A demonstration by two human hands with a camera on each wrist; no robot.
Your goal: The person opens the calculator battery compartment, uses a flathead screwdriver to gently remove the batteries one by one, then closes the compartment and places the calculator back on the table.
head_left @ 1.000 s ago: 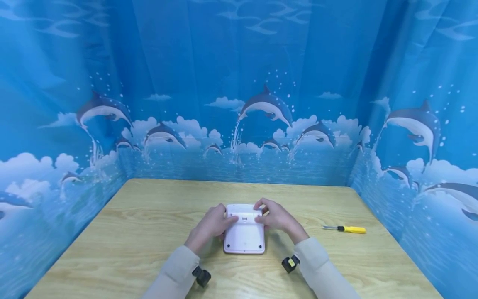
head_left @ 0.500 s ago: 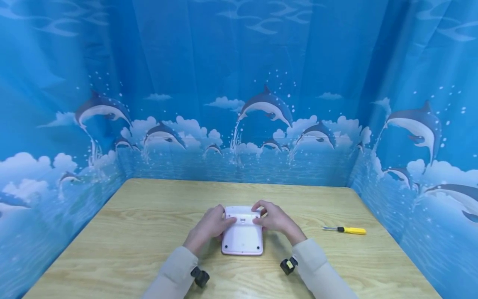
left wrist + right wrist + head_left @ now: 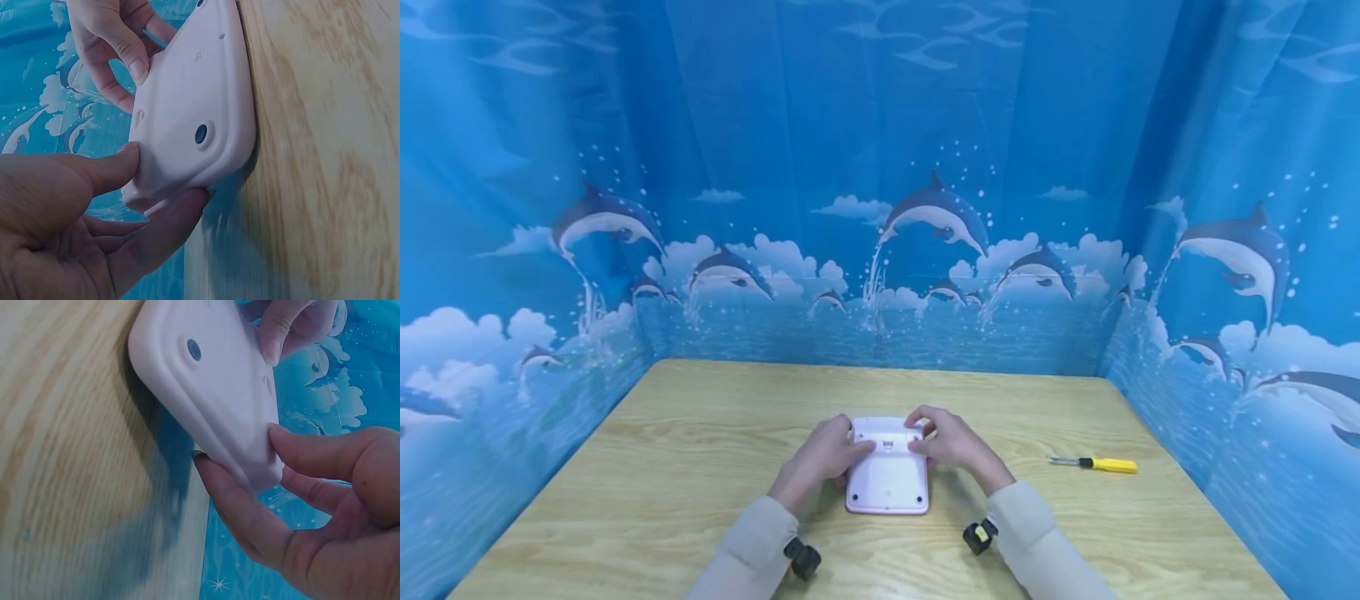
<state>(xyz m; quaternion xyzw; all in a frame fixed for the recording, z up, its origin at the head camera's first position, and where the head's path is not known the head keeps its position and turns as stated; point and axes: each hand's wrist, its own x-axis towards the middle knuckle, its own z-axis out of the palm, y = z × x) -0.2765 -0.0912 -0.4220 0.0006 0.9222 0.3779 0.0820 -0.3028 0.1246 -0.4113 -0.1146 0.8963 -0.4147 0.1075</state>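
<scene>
The pale plastic device (image 3: 888, 482) was tilted over the worktop (image 3: 737, 400), underside up. Since one second earlier it had hardly moved, which suggested a steady hold. The left hand (image 3: 826, 452) and the right hand (image 3: 953, 439) grasped its two sides, fingers curled, thumbs above, forearms slanting inward. A yellow screwdriver (image 3: 1105, 464) lay apart, to the right.

Right fingers (image 3: 240, 509) pinch pale device (image 3: 219, 387)
</scene>
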